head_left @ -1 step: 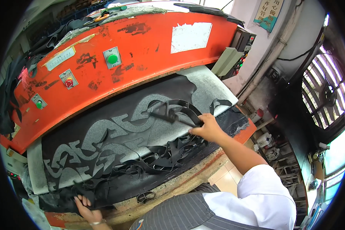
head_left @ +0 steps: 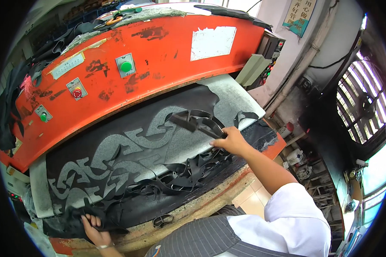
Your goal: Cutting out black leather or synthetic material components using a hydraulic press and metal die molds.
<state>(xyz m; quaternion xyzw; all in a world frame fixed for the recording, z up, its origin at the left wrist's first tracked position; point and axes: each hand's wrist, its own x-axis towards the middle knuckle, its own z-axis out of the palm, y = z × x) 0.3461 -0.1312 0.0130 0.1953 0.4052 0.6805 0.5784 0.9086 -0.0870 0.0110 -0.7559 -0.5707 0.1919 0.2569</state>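
My right hand [head_left: 230, 141] grips one end of a curved dark steel cutting die [head_left: 188, 121], tilted above the right part of a black leather sheet [head_left: 186, 95]. Rows of curved, hooked shapes have been cut out of this sheet, and the pale cutting board [head_left: 236, 94] shows through the holes. At the lower left, my left hand [head_left: 94, 231] has its fingers curled on a bunched black leather scrap [head_left: 76, 218] at the near edge. The thumb side is partly hidden. Tangled leather offcuts [head_left: 184, 173] lie along the front of the board.
An orange press beam [head_left: 167, 51] with green and red buttons spans the far side, low over the board. A control box [head_left: 270, 47] stands at its right end. The worn near ledge [head_left: 193, 210] runs in front of my body.
My left hand has shifted slightly, and the scrap at its fingers is more bunched up. In my right hand the cutting die has turned a little and shows more sharply.
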